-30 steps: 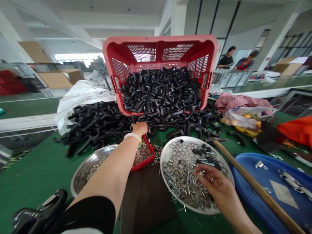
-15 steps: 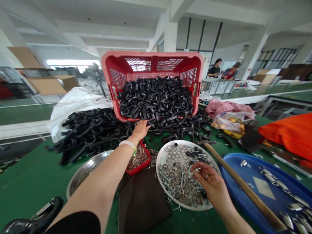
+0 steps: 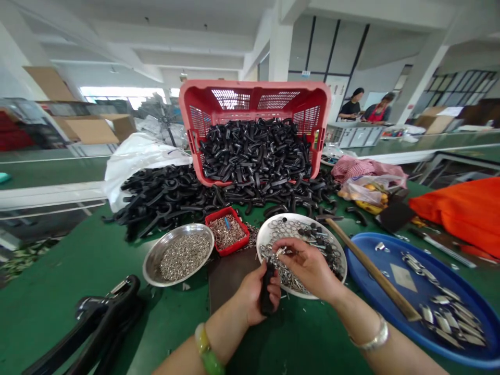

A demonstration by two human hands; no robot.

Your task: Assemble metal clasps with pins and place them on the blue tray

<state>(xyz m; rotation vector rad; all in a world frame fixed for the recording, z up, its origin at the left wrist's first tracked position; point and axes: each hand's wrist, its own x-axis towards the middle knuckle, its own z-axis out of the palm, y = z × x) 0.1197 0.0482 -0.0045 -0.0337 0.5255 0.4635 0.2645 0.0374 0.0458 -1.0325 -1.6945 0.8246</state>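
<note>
While a steel bowl and a red tray of small metal parts sit at left, the left hand grips an upright black handle piece above the green table. Just right, the right hand pinches a small metal fitting — fingertips narrowed — over the white plate of hardware.

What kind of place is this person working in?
Most likely a factory assembly floor. A red crate spills a heap of identical black plastic parts onto a green workbench, metal dishes hold sorted small hardware, and other workers stand at benches behind.
</note>
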